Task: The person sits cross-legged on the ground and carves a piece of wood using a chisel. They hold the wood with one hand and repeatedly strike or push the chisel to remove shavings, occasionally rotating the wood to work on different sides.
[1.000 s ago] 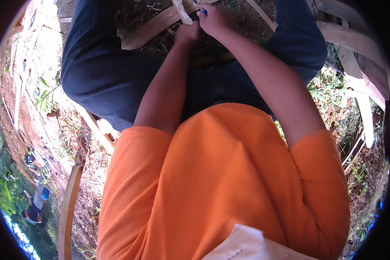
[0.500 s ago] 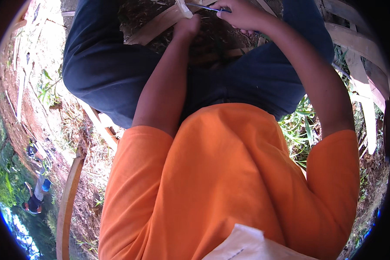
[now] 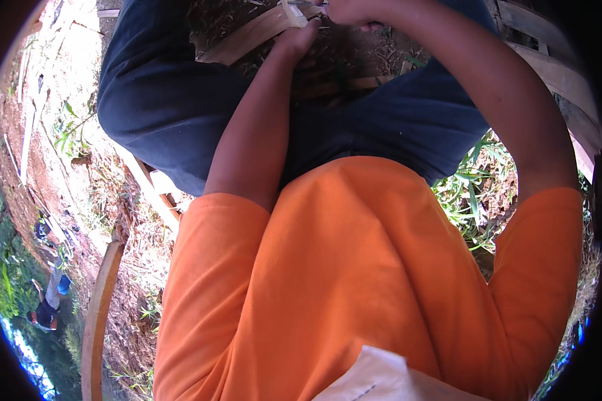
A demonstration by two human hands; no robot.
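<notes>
Wooden strip (image 3: 247, 40), seemingly one, both hands

my left hand (image 3: 299, 41) rests on a flat strip of pale wood (image 3: 247, 40), matt and a little rough, with dry fibres at its cut end. my right hand (image 3: 351, 10) closes around something i cannot make out. my shirt (image 3: 354, 281) is soft matt orange cloth, my trousers (image 3: 160, 100) dark blue matt cloth. the curved slats (image 3: 548, 73) beside me are weathered grey wood. the ground (image 3: 33, 147) is dry, crumbly red earth.

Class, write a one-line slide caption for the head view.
Left hand and right hand work a pale wooden strip above dark blue trousers.
</notes>
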